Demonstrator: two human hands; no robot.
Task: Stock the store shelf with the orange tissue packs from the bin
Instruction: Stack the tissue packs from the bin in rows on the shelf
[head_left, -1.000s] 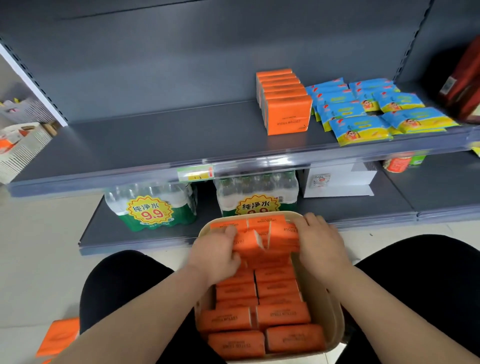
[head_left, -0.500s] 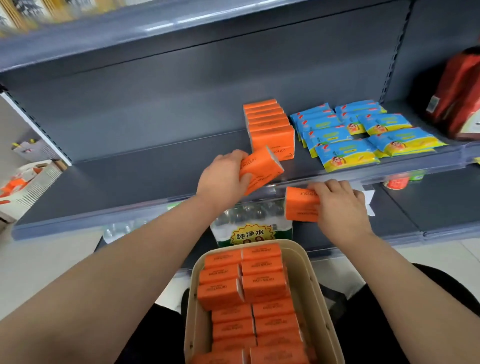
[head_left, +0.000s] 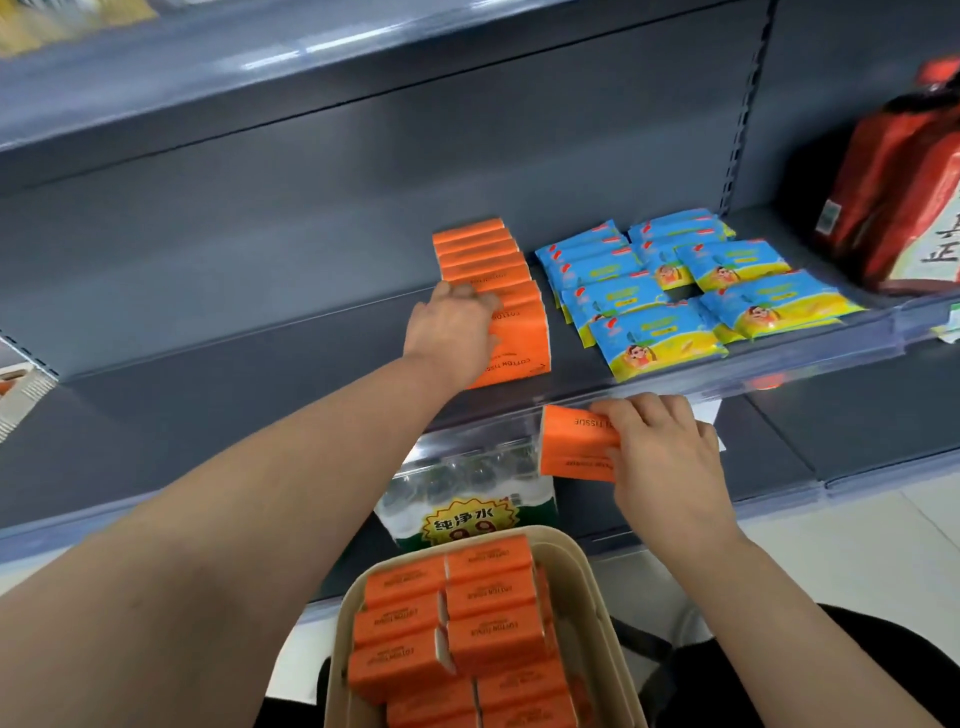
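A row of orange tissue packs (head_left: 480, 260) stands on the grey shelf (head_left: 234, 374). My left hand (head_left: 452, 330) grips the front orange pack (head_left: 519, 348) of that row, which stands on the shelf. My right hand (head_left: 667, 457) holds another orange tissue pack (head_left: 574, 441) just below and in front of the shelf's front edge. The beige bin (head_left: 582, 582) sits low in the middle, between my knees, filled with several orange packs (head_left: 467, 623).
Blue and yellow packets (head_left: 675, 291) lie on the shelf right of the orange row. Red bags (head_left: 904, 197) stand at the far right. Bottled water packs (head_left: 472, 499) sit on the lower shelf behind the bin. A white basket (head_left: 21, 395) is at the left edge.
My left hand carried its pack from above the shelf's edge up to the front of the orange row. My right hand stayed near the shelf edge with its pack.
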